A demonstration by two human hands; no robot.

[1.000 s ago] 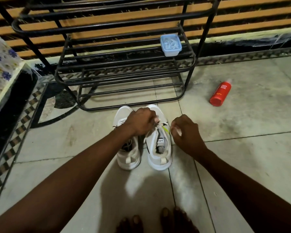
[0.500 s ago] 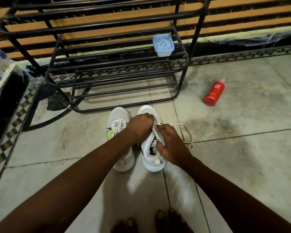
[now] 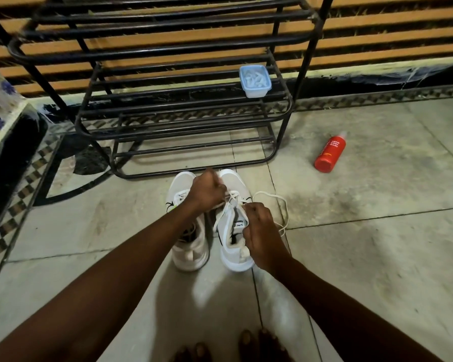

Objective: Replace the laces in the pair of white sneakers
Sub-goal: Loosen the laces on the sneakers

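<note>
White sneakers, red bottle, black rack, pale blue tub, chequered floor border

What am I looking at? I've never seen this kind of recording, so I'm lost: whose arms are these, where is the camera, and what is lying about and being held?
No machine: these are a person's two bare arms. The one camera sits on their head, looking down, so the arms enter from below. On the tiled floor stand two white sneakers; a red bottle lies on its side; a black rack holds a small blue-rimmed box. The left hand pinches the lace over the sneaker nearer the bottle, and loose lace loops on the floor beside it. The fingers of the right hand curl at that sneaker's opening; what they grip is hidden.
</note>
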